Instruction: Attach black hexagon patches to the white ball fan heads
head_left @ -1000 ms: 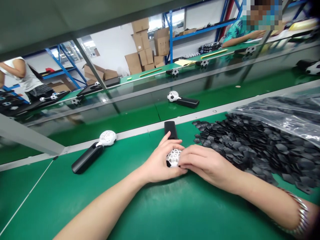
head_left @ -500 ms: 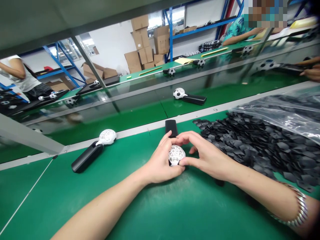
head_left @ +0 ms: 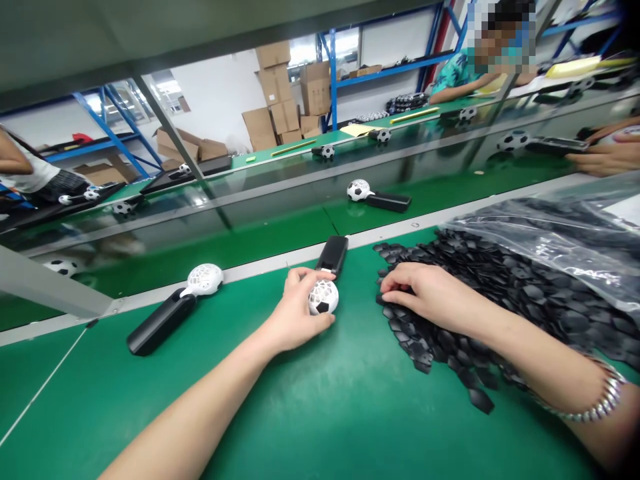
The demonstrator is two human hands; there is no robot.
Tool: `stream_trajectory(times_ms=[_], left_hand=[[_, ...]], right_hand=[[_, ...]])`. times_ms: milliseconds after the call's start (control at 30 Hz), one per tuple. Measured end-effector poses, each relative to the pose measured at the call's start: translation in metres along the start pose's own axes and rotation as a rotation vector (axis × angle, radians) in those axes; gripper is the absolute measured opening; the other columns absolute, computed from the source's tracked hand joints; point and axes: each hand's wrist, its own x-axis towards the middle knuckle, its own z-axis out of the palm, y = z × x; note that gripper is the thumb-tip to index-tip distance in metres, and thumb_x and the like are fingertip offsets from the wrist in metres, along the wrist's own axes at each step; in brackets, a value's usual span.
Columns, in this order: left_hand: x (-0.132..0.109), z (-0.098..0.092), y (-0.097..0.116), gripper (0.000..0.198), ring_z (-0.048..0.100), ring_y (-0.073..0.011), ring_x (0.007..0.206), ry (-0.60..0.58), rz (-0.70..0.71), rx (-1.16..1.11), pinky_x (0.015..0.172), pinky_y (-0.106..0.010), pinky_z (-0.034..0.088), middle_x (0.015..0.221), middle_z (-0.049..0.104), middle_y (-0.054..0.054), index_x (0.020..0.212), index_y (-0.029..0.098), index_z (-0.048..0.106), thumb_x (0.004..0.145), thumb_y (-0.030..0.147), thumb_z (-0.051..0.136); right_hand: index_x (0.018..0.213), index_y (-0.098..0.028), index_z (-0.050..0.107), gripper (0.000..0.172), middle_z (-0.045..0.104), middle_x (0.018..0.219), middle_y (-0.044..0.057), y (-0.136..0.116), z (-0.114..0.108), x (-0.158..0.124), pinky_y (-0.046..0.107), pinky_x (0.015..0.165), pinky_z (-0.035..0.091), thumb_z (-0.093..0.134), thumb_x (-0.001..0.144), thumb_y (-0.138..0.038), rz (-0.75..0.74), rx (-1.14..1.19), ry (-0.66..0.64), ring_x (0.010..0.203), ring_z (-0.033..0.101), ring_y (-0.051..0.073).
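Note:
My left hand (head_left: 297, 312) is closed around the white, openwork soccer-ball head of a handheld fan (head_left: 324, 299). A black pentagon patch shows on the ball's near side, and the black handle points away from me. To the right, my right hand (head_left: 417, 290) pinches a small black plastic piece (head_left: 383, 299) at the left edge of a pile of black pieces (head_left: 463, 293). Its fingertips partly cover that piece. A second fan (head_left: 163, 323) lies on the green table to the left, its ball towards the rail.
Beyond a metal rail (head_left: 260, 262), another fan (head_left: 387, 200) lies on the green conveyor belt (head_left: 280, 230). A clear plastic bag (head_left: 560, 227) covers the pile's far side. A grey post (head_left: 55, 277) stands at left. A co-worker's hand (head_left: 603, 157) holds a fan at far right.
My right hand has left the ball and moved right to the black pile, where it pinches a piece. My left hand still holds the fan, now tilted, with a black patch facing me.

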Motion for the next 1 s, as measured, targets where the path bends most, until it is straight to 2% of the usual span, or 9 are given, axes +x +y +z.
stream_trajectory(times_ms=[67,133,233,400,500,600,700,833,1000], left_hand=[[0.0,0.0,0.0,0.049,0.041,-0.0237,0.111,0.014,0.025,-0.003,0.1,-0.043,0.033,0.11,0.035,-0.005,0.11,0.026,0.051,0.065,0.016,0.066],[0.001,-0.002,0.0,0.046,0.042,-0.0226,0.11,-0.025,0.092,-0.006,0.1,-0.041,0.033,0.111,0.039,-0.004,0.11,0.026,0.051,0.067,0.015,0.064],[0.001,-0.006,0.0,0.054,0.042,-0.0221,0.112,-0.118,0.189,-0.04,0.099,-0.037,0.033,0.118,0.042,-0.003,0.115,0.027,0.047,0.066,0.009,0.06],[0.0,-0.005,0.002,0.055,0.048,-0.0207,0.102,-0.154,0.166,-0.081,0.087,-0.032,0.04,0.118,0.044,-0.004,0.115,0.024,0.046,0.064,0.007,0.059],[0.0,-0.004,0.001,0.055,0.048,-0.0201,0.099,-0.157,0.166,-0.089,0.085,-0.032,0.04,0.117,0.044,-0.005,0.115,0.023,0.046,0.064,0.008,0.059],[0.001,-0.005,-0.001,0.055,0.047,-0.0204,0.103,-0.174,0.191,-0.099,0.089,-0.032,0.038,0.118,0.044,-0.005,0.115,0.023,0.046,0.064,0.007,0.06],[0.002,-0.007,-0.003,0.056,0.045,-0.0208,0.107,-0.208,0.22,-0.097,0.093,-0.033,0.036,0.12,0.044,-0.004,0.115,0.024,0.045,0.064,0.007,0.061],[0.0,-0.007,-0.001,0.064,0.045,-0.0212,0.109,-0.24,0.208,-0.11,0.095,-0.035,0.037,0.122,0.044,-0.005,0.123,0.024,0.038,0.065,0.009,0.061],[-0.003,0.0,0.002,0.067,0.042,-0.0216,0.114,-0.21,0.271,-0.075,0.1,-0.036,0.033,0.124,0.042,-0.007,0.125,0.021,0.038,0.063,0.008,0.062]], right_hand=[[0.084,-0.021,0.066,0.008,0.063,0.087,0.004,-0.003,0.004,0.0,0.033,0.075,0.045,0.059,0.08,-0.022,-0.025,-0.07,-0.001,0.087,0.057,0.023],[0.086,-0.02,0.066,0.009,0.063,0.089,0.005,-0.005,0.008,0.0,0.034,0.078,0.045,0.06,0.08,-0.019,-0.035,-0.13,-0.009,0.092,0.055,0.024],[0.086,-0.02,0.065,0.009,0.063,0.089,0.004,-0.01,0.011,0.001,0.032,0.076,0.046,0.059,0.081,-0.017,-0.044,-0.174,-0.034,0.089,0.056,0.022],[0.076,-0.016,0.064,0.01,0.062,0.078,0.006,-0.026,0.012,0.0,0.036,0.069,0.047,0.057,0.078,-0.009,-0.091,-0.437,-0.065,0.078,0.057,0.024],[0.083,-0.012,0.065,0.017,0.063,0.081,0.01,-0.027,0.015,-0.002,0.039,0.073,0.047,0.054,0.075,-0.003,-0.102,-0.511,-0.048,0.079,0.057,0.027],[0.092,-0.012,0.064,0.026,0.062,0.09,0.011,-0.02,0.016,-0.006,0.037,0.074,0.048,0.05,0.074,0.001,-0.096,-0.417,0.038,0.086,0.057,0.027],[0.095,-0.017,0.061,0.022,0.063,0.094,0.007,-0.019,0.015,-0.01,0.031,0.072,0.047,0.047,0.082,-0.006,-0.155,-0.12,0.152,0.087,0.058,0.021],[0.084,-0.02,0.058,0.011,0.063,0.083,0.0,-0.035,0.015,-0.012,0.024,0.067,0.045,0.048,0.086,-0.015,-0.203,0.248,0.132,0.075,0.058,0.014],[0.082,-0.021,0.059,0.012,0.062,0.084,0.001,-0.045,0.021,-0.009,0.028,0.072,0.043,0.051,0.085,-0.013,-0.313,0.331,0.131,0.081,0.054,0.016]])
